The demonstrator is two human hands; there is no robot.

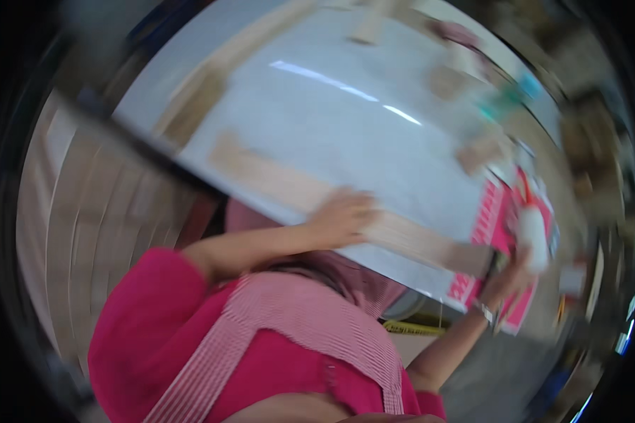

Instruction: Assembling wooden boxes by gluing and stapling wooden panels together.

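Note:
A long, narrow, pale wooden board lies along the near edge of the white table, slanting down to the right. My left hand is closed over its middle, with the fingers across its width. The board's right end reaches a pink and white printed sheet. There my right hand is at the lower part of a white squeeze bottle with a red tip, and its fingers seem closed on it, though blurred. A small dark piece shows beside that hand at the board's end.
Another long wooden strip lies at the table's left side, and a shorter wood piece at the far edge. Blurred items, among them a green thing and a small brown block, stand on the right of the white table.

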